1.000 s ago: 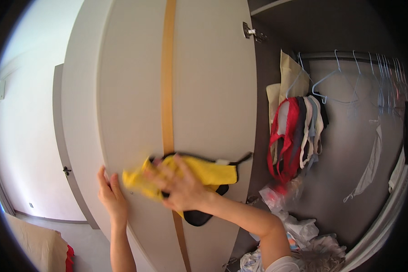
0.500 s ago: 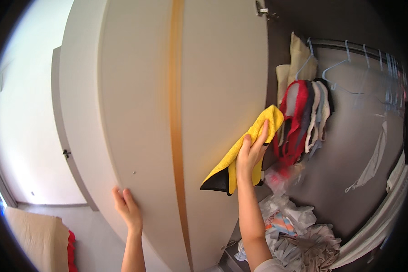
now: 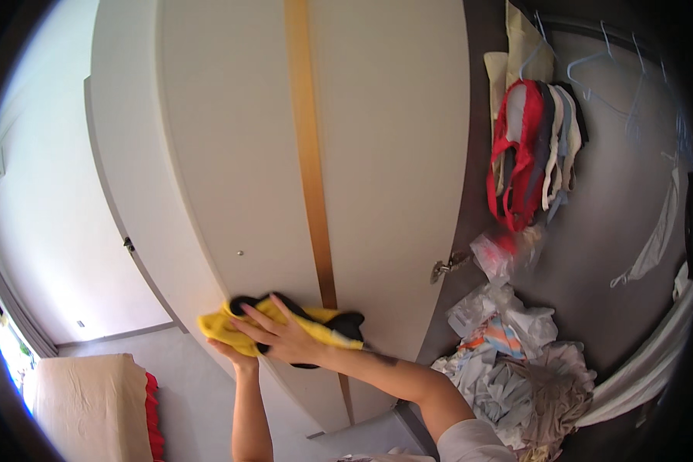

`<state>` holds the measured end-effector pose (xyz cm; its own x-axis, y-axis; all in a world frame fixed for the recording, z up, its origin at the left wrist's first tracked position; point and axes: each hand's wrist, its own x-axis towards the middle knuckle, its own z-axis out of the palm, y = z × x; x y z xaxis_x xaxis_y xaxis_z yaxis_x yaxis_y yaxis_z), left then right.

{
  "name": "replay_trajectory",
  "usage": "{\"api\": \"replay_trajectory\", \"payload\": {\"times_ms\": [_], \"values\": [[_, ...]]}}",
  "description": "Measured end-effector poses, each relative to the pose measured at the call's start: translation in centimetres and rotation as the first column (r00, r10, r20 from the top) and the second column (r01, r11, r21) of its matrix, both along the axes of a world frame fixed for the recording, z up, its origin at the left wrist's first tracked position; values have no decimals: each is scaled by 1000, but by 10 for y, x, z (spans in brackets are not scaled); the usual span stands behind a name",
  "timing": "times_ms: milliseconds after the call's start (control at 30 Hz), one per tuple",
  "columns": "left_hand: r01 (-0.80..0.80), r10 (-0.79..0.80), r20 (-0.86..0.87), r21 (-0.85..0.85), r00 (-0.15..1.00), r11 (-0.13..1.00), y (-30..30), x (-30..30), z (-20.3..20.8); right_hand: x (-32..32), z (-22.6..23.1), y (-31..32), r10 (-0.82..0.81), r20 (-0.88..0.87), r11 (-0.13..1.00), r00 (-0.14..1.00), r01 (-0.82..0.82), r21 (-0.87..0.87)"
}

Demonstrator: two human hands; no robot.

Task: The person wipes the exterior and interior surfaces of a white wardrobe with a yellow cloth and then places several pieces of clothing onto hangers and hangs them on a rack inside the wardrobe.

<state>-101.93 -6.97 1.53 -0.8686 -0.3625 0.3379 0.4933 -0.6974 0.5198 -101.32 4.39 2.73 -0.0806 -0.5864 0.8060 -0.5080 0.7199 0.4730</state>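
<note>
A yellow cloth with black trim [image 3: 316, 314] lies bunched against the light wardrobe door [image 3: 393, 192], low on its left side. My right hand [image 3: 285, 339] presses it there, fingers spread over the fabric, the arm reaching across from the right. My left hand [image 3: 239, 356] is just below and left of it, closed at the door's left edge. The cloth covers most of its fingers. An orange-brown vertical strip [image 3: 309, 154] runs down the door, and a small round knob [image 3: 240, 252] sits above the cloth.
The open wardrobe at right holds bras [image 3: 520, 154] and blue hangers [image 3: 593, 65] on a rail. Crumpled clothes [image 3: 516, 393] and clear plastic bags [image 3: 508, 308] pile below. A metal hinge [image 3: 443, 269] juts from the door's right edge. A beige-covered bed [image 3: 88, 408] stands at lower left.
My right hand has carried the cloth from the door's right edge down and left, next to my left hand. The view has tilted lower. My left hand stays at the door's left edge.
</note>
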Motion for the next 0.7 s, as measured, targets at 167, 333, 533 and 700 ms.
{"api": "replay_trajectory", "payload": {"times_ms": [167,333,533,700], "values": [[-313,255,-195,-732,947,605,-27,10,-42,31,-38,96,-335,346,931,876,365,-22],[-225,224,-110,-772,968,594,-18,12,-58,49,5,208,-562,88,603,822,481,-636],[-191,227,-64,-779,972,597,-18,15,-53,46,37,203,-139,227,-65,964,220,-973],[-354,307,-204,-725,930,591,-10,13,-53,22,-42,132,-99,99,393,990,130,-910]]}}
